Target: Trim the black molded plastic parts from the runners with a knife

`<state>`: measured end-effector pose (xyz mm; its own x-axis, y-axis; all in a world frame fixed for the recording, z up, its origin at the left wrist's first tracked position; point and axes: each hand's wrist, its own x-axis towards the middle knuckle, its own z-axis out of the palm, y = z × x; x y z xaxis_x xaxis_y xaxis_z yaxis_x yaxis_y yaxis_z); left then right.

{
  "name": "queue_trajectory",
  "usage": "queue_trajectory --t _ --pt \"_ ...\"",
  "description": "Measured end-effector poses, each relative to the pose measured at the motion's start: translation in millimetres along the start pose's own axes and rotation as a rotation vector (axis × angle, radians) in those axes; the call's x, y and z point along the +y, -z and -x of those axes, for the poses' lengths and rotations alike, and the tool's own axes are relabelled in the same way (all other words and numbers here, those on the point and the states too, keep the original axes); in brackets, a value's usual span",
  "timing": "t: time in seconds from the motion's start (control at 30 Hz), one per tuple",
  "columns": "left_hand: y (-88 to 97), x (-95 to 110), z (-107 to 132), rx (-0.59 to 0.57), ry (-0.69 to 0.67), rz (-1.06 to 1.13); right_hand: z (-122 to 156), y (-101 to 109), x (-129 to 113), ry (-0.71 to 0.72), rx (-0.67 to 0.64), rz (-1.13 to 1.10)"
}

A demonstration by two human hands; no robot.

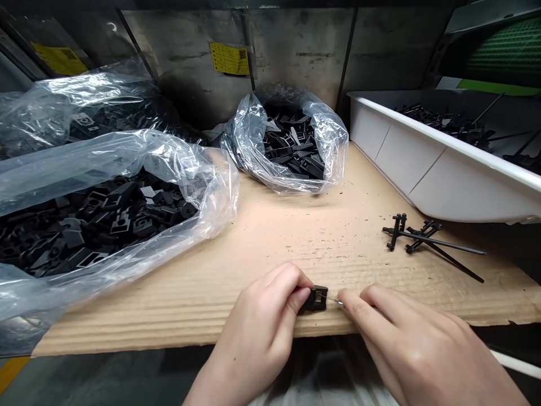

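The left hand (260, 332) pinches a black plastic clip (316, 298) over the edge of the cardboard sheet (270, 242), while the right hand (412, 338) pinches a thin rod (338, 301) just beside it (straight alignment counts here).

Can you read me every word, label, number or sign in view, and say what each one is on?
Yellow label on the metal back wall: printed lines, too small and blurred to read.
Yellow label on the slanted metal panel at left: too blurred to read.
Plastic bags, white tray, cardboard: no readable text.
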<state>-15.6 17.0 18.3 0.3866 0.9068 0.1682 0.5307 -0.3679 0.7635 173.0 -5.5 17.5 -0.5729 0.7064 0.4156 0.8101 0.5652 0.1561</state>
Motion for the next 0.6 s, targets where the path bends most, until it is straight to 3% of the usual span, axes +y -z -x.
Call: queue_trajectory --t 0.6 --pt "1.0 -1 4 -0.017 0.005 0.007 -12 3 -6 0.015 0.040 -0.061"
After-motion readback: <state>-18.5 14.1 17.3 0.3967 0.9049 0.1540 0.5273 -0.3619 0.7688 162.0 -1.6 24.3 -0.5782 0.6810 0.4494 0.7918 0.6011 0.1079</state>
